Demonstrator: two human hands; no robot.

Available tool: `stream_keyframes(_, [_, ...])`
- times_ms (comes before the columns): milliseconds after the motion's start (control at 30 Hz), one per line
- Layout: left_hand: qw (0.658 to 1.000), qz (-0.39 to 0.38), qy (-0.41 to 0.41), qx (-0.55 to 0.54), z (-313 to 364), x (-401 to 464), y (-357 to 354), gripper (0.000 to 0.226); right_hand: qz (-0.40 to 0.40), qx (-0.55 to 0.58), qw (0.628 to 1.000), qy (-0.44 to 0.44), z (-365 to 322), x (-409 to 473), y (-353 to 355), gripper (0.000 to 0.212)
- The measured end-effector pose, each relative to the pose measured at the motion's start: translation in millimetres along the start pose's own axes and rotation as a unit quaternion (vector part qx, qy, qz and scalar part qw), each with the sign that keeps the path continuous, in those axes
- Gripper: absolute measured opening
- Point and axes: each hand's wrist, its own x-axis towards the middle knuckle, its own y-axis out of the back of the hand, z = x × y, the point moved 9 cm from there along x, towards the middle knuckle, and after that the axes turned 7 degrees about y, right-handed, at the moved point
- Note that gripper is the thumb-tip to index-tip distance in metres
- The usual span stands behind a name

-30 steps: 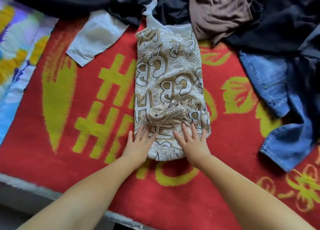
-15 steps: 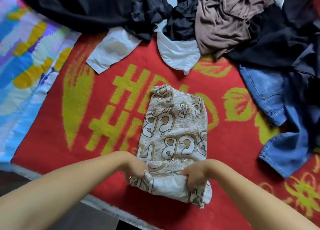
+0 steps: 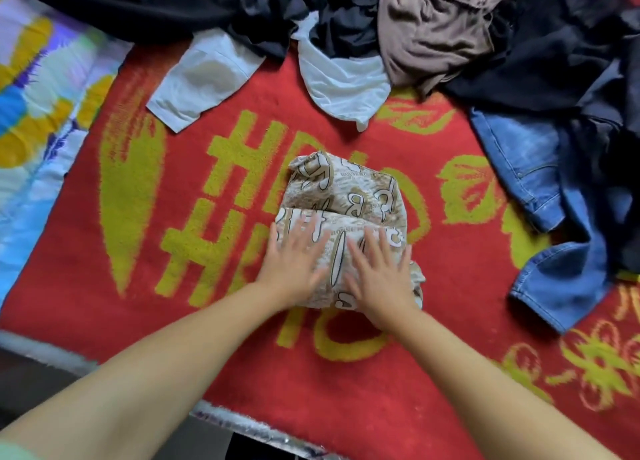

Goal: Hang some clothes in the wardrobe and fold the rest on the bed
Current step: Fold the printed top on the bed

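Note:
A beige garment printed with brown letters point(image 3: 349, 196) lies folded into a short, thick bundle on the red and yellow blanket point(image 3: 138, 286). My left hand point(image 3: 294, 258) presses flat on the bundle's near left part, fingers spread. On the near right part my right hand point(image 3: 379, 272) presses flat too. Both hands are slightly blurred.
A heap of unfolded clothes runs along the far side: black garments point(image 3: 173, 5), a white top point(image 3: 343, 81), a white sleeve point(image 3: 201, 78), a taupe top point(image 3: 436, 33). Blue jeans point(image 3: 554, 224) lie at the right. A bright floral sheet point(image 3: 34, 130) is at the left. The bed's edge point(image 3: 242, 425) is near me.
The long garment got folded: both hands gripped its near end, lifted it and laid it forward over the rest. Now both hands lie flat on the shorter bundle.

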Motion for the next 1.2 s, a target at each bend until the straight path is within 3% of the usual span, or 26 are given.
stream_keyframes(67, [0.998, -0.057, -0.038, 0.013, 16, -9, -30, 0.069, -0.057, -0.008, 0.998, -0.006, -3, -4, -29, 0.065])
stream_keyframes(200, [0.99, -0.144, 0.009, 0.002, 5, -3, -81, 0.079, -0.13, 0.05, 0.99, -0.025, 8, 4, -74, 0.068])
stream_keyframes(400, [0.983, -0.129, -0.079, 0.1, 3, -18, -89, 0.12, -0.163, -0.02, 0.986, 0.028, -2, -14, -86, 0.105])
stream_keyframes(467, [0.98, -0.119, -0.097, 0.126, -3, -30, -87, 0.113, -0.176, -0.056, 0.983, 0.018, -2, -28, -91, 0.111])
stream_keyframes(600, [0.981, -0.123, -0.124, 0.089, -15, -17, -55, 0.082, -0.184, -0.041, 0.982, -0.005, 2, -13, -68, 0.089])
stream_keyframes(700, [0.979, -0.17, -0.105, -0.046, -16, -1, -26, 0.065, -0.191, 0.049, 0.98, 0.01, 2, 7, -35, 0.063])
stream_keyframes(800, [0.951, -0.243, -0.07, -0.177, -18, 16, 4, 0.026, -0.292, 0.129, 0.947, 0.028, 10, 23, 3, 0.035])
stream_keyframes(900, [0.908, -0.341, -0.045, -0.238, -26, 31, 30, 0.017, -0.378, 0.167, 0.91, 0.02, 24, 35, 42, 0.014])
stream_keyframes(967, [0.904, -0.351, -0.006, -0.242, -39, 51, 49, 0.017, -0.349, 0.171, 0.921, 0.009, 36, 54, 65, 0.027])
stream_keyframes(1033, [0.918, -0.304, 0.025, -0.253, -48, 81, 70, 0.02, -0.269, 0.149, 0.951, -0.013, 52, 82, 84, 0.041])
stream_keyframes(1133, [0.948, -0.105, 0.06, -0.294, -53, 128, 107, 0.021, -0.097, 0.143, 0.981, -0.089, 80, 114, 99, 0.047])
stream_keyframes(1200, [0.974, -0.021, 0.05, -0.219, -46, 135, 108, 0.04, -0.001, 0.133, 0.984, -0.121, 84, 114, 94, 0.046])
